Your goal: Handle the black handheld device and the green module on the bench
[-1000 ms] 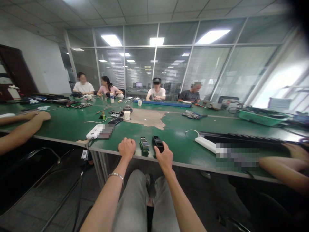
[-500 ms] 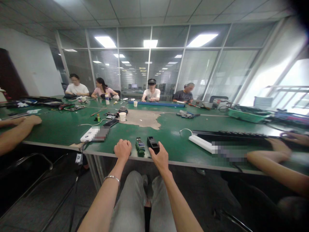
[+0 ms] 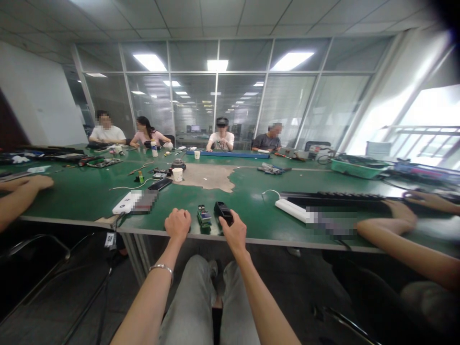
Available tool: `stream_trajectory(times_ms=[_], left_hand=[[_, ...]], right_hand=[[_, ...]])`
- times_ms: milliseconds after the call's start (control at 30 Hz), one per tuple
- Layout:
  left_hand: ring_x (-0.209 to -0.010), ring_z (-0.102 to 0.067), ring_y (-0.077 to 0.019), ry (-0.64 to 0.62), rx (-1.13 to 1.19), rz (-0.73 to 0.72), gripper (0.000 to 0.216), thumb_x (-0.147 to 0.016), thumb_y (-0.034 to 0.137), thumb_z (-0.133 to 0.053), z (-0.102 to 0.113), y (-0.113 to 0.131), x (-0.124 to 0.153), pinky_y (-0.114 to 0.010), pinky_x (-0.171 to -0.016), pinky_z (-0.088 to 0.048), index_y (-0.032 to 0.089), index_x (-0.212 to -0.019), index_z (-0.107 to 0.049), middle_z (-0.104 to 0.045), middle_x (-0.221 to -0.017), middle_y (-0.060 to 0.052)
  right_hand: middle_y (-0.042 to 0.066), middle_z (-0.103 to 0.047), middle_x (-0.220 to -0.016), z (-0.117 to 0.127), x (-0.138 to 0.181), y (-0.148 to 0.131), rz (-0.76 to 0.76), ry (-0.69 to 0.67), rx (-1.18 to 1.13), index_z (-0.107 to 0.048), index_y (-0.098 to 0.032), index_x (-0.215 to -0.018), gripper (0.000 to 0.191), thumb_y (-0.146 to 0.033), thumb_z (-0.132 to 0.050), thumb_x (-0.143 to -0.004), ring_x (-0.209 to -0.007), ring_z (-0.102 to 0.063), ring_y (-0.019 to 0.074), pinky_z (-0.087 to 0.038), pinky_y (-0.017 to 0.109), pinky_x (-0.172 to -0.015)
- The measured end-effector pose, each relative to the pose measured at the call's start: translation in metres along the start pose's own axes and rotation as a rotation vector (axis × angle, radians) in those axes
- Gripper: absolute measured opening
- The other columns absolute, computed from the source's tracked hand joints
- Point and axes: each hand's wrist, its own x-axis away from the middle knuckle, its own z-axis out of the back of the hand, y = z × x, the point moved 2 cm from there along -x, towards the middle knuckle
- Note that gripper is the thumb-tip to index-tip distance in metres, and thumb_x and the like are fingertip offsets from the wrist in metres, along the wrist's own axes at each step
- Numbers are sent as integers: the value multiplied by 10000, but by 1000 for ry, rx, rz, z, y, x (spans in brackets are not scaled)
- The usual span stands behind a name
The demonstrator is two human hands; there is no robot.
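Note:
My left hand [image 3: 177, 223] rests as a closed fist on the near edge of the green table [image 3: 89, 194], with a silver bracelet on its wrist. Whatever sits inside the fist is hidden. My right hand [image 3: 234, 233] is curled over the near end of a small black device [image 3: 222, 210] lying on the table. Between my two hands lies a small green circuit board module [image 3: 204, 217], touched by neither hand.
A white power strip [image 3: 290, 209] and a long black keyboard-like unit [image 3: 334, 197] lie to the right, beside another person's arms [image 3: 395, 239]. A white box [image 3: 125, 203], a phone, a paper cup [image 3: 177, 174] and a worn patch lie ahead. Several people sit at the far side; a person's arm [image 3: 21, 191] lies left.
The view has swung slightly right and up, so everything shifts left in the picture. My hands stay on the table edge in the same pose.

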Motion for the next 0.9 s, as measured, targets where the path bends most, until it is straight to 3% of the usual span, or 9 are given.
stream_trajectory(times_ms=[167,333,567,900], left_hand=[[-837,-584,-193,5,-7,-6,463,-938,429,-345,1,0,0,-279,-709,-367,191,-945,-743,-619,-968,-107],[-850,-584,-196,3,9,4,466,-939,423,-342,0,-1,0,-279,-718,-366,187,-947,-743,-622,-974,-114],[-843,-583,-203,5,0,-9,473,-938,434,-333,-2,-4,-1,-293,-720,-365,187,-938,-737,-625,-964,-108],[-850,-578,-206,16,-6,-13,477,-938,423,-323,-2,-3,-1,-304,-721,-369,190,-926,-738,-616,-964,-107]], right_hand=[[108,-668,-1169,4,-7,-35,11,39,-141,-568,-169,-1274,547,-468,-599,-817,-1044,-636,238,-475,342,-914],[102,-685,-1119,-6,-8,-63,73,-18,-154,-581,-161,-1240,510,-422,-626,-804,-988,-654,227,-482,317,-878],[110,-687,-1066,-22,-1,-73,116,-64,-36,-591,-150,-1182,440,-371,-629,-803,-1010,-642,247,-460,312,-871],[94,-686,-945,-22,7,-87,135,-120,110,-577,-166,-1067,306,-361,-603,-832,-891,-643,222,-427,272,-763]])
